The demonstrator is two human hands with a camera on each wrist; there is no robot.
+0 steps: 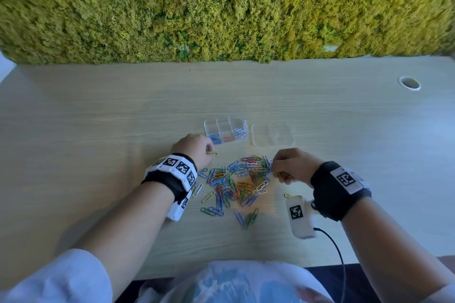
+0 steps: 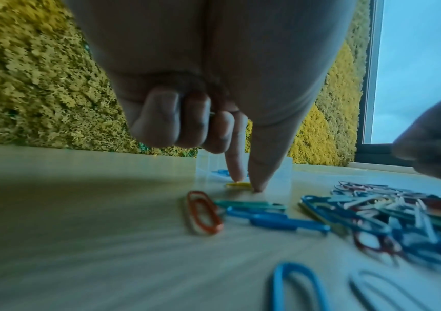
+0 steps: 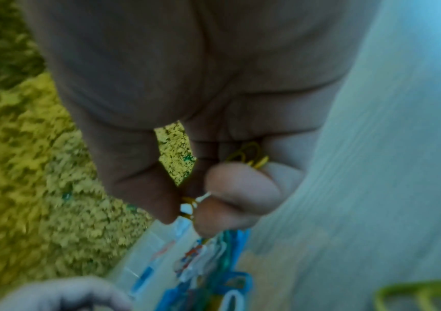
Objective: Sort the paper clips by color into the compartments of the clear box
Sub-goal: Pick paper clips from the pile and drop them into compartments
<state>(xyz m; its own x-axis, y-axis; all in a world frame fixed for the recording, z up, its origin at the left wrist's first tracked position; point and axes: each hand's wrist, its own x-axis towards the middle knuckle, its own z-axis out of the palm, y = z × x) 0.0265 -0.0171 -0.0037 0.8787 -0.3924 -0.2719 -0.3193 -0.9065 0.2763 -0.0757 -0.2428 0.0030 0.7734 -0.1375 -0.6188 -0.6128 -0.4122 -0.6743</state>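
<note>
A heap of mixed-colour paper clips (image 1: 236, 182) lies between my hands. Behind it stands the clear box (image 1: 225, 122): blue clips in its left compartment, red ones in the middle, white ones on the right. My left hand (image 1: 209, 152) is just in front of the box. Its thumb and index fingertip (image 2: 236, 176) pinch a yellow clip (image 2: 238, 185) lying on the table. My right hand (image 1: 273, 167) hovers at the heap's right edge. It grips several yellow clips (image 3: 251, 155) in its curled fingers and pinches another yellow clip (image 3: 189, 207) at the fingertips.
The box's clear lid (image 1: 273, 134) lies flat just right of the box. One yellow-green clip (image 1: 288, 195) lies alone near my right wrist camera. A moss wall (image 1: 221, 7) backs the wooden table (image 1: 98, 110), which has a cable hole (image 1: 409, 83) at far right.
</note>
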